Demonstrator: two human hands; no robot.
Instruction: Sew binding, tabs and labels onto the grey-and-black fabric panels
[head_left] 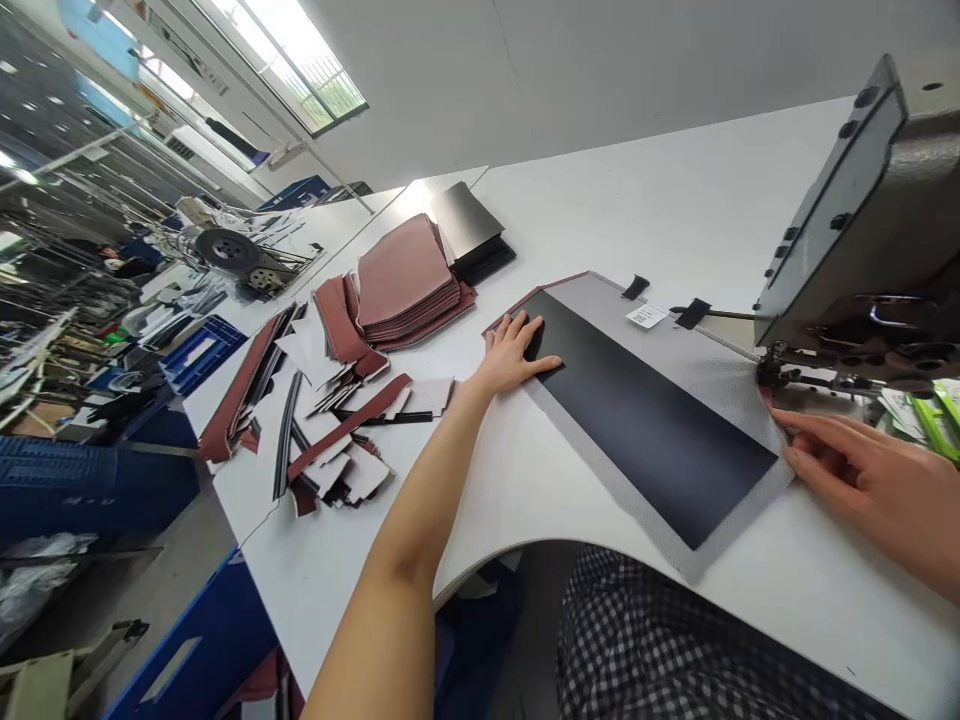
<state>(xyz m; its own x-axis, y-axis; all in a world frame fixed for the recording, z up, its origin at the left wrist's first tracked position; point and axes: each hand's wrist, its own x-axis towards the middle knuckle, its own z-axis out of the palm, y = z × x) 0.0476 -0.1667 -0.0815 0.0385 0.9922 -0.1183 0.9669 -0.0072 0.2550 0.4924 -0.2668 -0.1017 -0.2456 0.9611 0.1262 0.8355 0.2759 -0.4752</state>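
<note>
My left hand (514, 352) lies flat with fingers spread on a long black panel (652, 425), near its far end. The panel sits on a grey mesh backing (660, 515) with a reddish-brown edge strip at the far corner. My right hand (844, 465) touches the mesh edge with its fingertips, close to the presser foot (776, 372) of a sewing machine (847, 260). The fabric's edge runs in under that foot, and the needle is hidden. Neither hand grips anything.
Stacked reddish-brown panels (405, 280), black sheets (469, 225) and scattered strips with white paper (330, 425) lie on the white table (570, 225). Blue crates (202, 355) stand beyond its left edge. A checked-cloth lap (675, 650) sits below the table's near curve.
</note>
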